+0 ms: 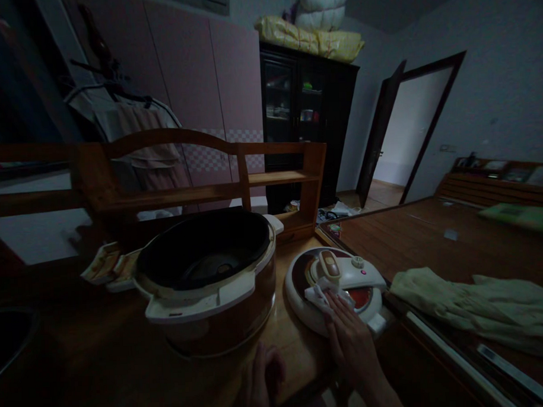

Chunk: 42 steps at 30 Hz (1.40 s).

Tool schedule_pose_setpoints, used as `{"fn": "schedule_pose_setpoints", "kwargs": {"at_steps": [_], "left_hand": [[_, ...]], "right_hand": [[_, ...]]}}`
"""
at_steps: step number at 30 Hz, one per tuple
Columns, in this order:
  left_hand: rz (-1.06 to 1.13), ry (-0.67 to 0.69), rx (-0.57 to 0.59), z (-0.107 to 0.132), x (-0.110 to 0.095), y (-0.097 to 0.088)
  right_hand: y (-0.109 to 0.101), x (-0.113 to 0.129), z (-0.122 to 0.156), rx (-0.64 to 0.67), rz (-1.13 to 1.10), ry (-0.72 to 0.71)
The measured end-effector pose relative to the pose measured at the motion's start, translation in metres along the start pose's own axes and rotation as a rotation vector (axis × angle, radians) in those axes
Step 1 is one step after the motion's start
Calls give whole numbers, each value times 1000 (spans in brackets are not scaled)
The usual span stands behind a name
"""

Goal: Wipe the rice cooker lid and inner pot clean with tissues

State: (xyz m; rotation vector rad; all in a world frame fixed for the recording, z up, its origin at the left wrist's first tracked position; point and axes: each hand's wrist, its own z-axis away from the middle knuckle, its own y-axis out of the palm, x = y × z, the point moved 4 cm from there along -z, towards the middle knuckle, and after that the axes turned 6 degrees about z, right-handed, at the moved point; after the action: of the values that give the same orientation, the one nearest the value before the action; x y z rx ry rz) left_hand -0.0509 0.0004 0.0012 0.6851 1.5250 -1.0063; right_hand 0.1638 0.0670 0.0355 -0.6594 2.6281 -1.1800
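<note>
My right hand (350, 337) lies flat, fingers stretched out and together, on a white tissue (324, 295) pressed against the cooker lid (301, 297). The round lid is white and dark red with a white handle and rests on the wooden table (125, 357). My left hand (262, 379) sits at the bottom edge in front of the open pressure cooker (209, 280); its fingers look curled, and the dim light hides whether anything is in them. The cooker has a dark inner pot and a cream rim.
A wooden shelf rack (270, 178) stands behind the cooker. A light green cloth (475, 303) lies on a wooden surface to the right. Small packets (107, 265) sit left of the cooker. A dark cabinet (306, 116) and an open doorway (413, 124) are beyond.
</note>
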Motion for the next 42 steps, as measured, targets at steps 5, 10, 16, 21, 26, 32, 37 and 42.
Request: {"fn": "schedule_pose_setpoints", "kwargs": {"at_steps": [5,10,16,21,26,32,37,42], "left_hand": [[-212,111,133,-6,18,4],[-209,113,164,-8,14,0],[-209,120,171,-11,7,-1],[-222,96,183,-17,24,3],[-144,136,196,-17,34,7],[-178,196,262,-18,39,8],[-117,183,231,-10,23,7],[-83,128,266,-12,17,7]], "right_hand": [[-7,19,1,67,-34,-105],[-3,34,-13,172,-95,-252],[-5,43,-33,276,-186,-373],[-18,40,-32,360,-216,-440],[-26,27,-20,413,-176,-525],[-30,1,4,365,-170,-577],[-41,-17,17,328,-128,-550],[-53,-32,26,328,-147,-522]]}}
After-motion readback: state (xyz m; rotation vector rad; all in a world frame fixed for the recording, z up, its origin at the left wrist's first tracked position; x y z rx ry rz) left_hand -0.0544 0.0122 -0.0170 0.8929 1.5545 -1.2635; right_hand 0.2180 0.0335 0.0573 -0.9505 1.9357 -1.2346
